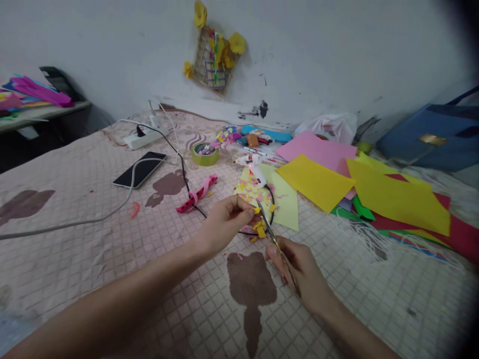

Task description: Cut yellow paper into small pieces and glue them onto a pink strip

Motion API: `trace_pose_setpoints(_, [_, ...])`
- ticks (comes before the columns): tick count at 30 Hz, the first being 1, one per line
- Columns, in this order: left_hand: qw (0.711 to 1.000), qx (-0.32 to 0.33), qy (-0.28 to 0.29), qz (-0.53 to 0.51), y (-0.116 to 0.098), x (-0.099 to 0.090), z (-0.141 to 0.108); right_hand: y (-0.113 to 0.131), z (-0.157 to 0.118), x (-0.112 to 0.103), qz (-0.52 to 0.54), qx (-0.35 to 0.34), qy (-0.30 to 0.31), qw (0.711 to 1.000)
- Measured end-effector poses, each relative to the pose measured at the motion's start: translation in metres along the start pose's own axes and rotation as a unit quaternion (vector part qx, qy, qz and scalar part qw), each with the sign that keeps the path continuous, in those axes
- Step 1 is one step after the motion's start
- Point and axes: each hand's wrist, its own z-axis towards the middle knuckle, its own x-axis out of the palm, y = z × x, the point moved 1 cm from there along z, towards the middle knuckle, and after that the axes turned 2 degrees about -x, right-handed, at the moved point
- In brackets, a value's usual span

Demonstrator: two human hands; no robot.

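My left hand (228,219) pinches a small piece of yellow paper (257,210) between thumb and fingers. In my right hand (299,267) is a pair of scissors (275,239), its blades pointing up and left close beside that piece. Below the blades lie several yellow paper scraps (260,229). Just beyond my hands, pink and yellow snippets are scattered over a pale yellow sheet (288,199). A white glue gun (254,167) rests at the sheet's far edge, a small red light showing on it.
Left of my hands lies a red strip wound with pink (198,194), near a phone (140,169). Cables run from a power strip (145,137). A roll of tape (205,155) stands behind. Yellow sheets (318,182), other coloured papers and white string (366,237) spread rightward. A blue bag (430,137) sits far right.
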Motion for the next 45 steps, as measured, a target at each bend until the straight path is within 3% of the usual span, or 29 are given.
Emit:
trace_pose_setpoints(27, [1.000, 0.000, -0.002, 0.007, 0.000, -0.001, 0.001, 0.008, 0.000, -0.001, -0.025, -0.003, -0.007, 1.000])
trace_pose_setpoints(36, [0.998, -0.030, 0.063, 0.009, -0.001, -0.013, 0.008, 0.000, -0.001, -0.005, 0.007, 0.031, 0.023, 0.999])
trace_pose_setpoints(45, [0.995, -0.059, 0.084, 0.008, -0.003, -0.016, 0.010, 0.003, -0.003, -0.009, 0.044, 0.054, 0.069, 0.995])
